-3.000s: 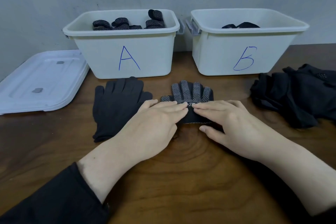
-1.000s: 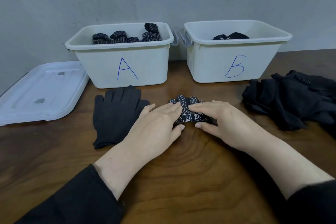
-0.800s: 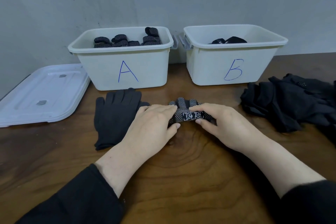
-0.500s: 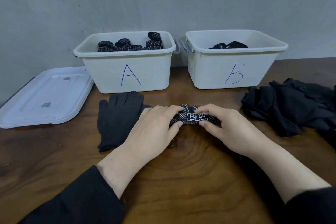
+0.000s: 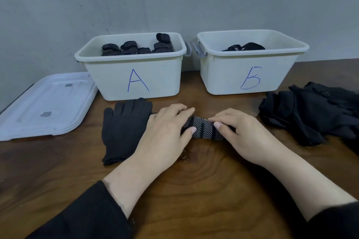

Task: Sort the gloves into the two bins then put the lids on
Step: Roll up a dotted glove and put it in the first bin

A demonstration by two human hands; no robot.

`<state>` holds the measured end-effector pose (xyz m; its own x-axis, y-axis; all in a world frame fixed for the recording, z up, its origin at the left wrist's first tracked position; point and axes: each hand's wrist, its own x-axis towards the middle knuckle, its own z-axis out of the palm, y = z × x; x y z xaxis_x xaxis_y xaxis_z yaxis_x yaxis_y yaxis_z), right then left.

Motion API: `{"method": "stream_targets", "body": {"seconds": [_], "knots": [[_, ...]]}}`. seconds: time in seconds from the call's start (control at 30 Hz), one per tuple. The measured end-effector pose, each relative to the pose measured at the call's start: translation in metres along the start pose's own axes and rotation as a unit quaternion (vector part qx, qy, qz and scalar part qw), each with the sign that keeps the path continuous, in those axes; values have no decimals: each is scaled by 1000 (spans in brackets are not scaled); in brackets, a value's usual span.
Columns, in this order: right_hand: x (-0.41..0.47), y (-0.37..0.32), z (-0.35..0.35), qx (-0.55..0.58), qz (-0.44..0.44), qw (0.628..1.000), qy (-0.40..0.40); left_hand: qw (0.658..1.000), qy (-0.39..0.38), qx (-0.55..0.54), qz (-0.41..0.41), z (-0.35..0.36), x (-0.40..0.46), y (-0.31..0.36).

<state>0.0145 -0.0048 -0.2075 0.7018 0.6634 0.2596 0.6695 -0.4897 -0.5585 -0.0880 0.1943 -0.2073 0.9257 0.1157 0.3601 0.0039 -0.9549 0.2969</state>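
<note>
Left hand point(image 5: 167, 132) and right hand point(image 5: 242, 134) each pinch one end of a rolled dotted glove point(image 5: 203, 129) on the counter point(image 5: 194, 190), centre-near. Soft and light, with grippy dots, it probably unrolls unless held round the middle. Left: plain glove point(image 5: 124, 128). Far: bin A point(image 5: 134, 75), bin B point(image 5: 250, 70).

A dotted black glove point(image 5: 204, 129), rolled into a short tube, lies near the tabletop's middle. A plain black glove point(image 5: 124, 130) lies flat just left of it, fingers toward bin A point(image 5: 134, 81), which holds rolled dotted gloves. Bin B point(image 5: 250, 75) holds plain ones. A black pile point(image 5: 310, 114) sits by the right edge, 1 white lid point(image 5: 44, 106) by the left.
</note>
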Motion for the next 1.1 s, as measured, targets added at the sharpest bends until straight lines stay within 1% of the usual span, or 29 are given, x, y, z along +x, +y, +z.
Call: {"method": "stream_targets", "body": {"seconds": [0.07,0.17,0.27,0.33,0.47,0.57,0.63,0.77,0.87,0.93,0.97,1.03,1.1], "knots": [[1,0,0,-9,11,1000,-22,999,-24,26,29,1,-1,0],[8,-9,-7,-32,28,997,-64,997,-64,39,34,4,-2,-1],[28,-23,-19,-77,67,986,-130,996,-71,35,33,4,-1,-3],[45,-30,-25,-71,81,977,-183,996,-76,34,35,3,-2,-4],[78,-41,-31,-106,95,945,-295,996,-76,29,42,3,-2,-5],[94,-50,-29,-137,108,919,-354,995,-80,32,54,3,-1,-7],[100,-56,-26,-145,127,906,-378,995,-77,29,62,2,-1,-9],[104,-64,-25,-130,163,891,-402,994,-73,28,77,2,-2,-12],[104,-62,-22,-131,166,895,-393,994,-64,21,87,0,-2,-11],[102,-58,-24,-111,173,898,-388,995,-33,15,98,-4,-1,-14],[101,-57,-26,-103,175,900,-386,995,-1,9,104,-9,-1,-16],[97,-52,-31,-68,177,909,-371,991,80,-12,108,-22,2,-25],[93,-50,-37,27,184,923,-336,979,169,-29,109,-36,5,-42]]}}
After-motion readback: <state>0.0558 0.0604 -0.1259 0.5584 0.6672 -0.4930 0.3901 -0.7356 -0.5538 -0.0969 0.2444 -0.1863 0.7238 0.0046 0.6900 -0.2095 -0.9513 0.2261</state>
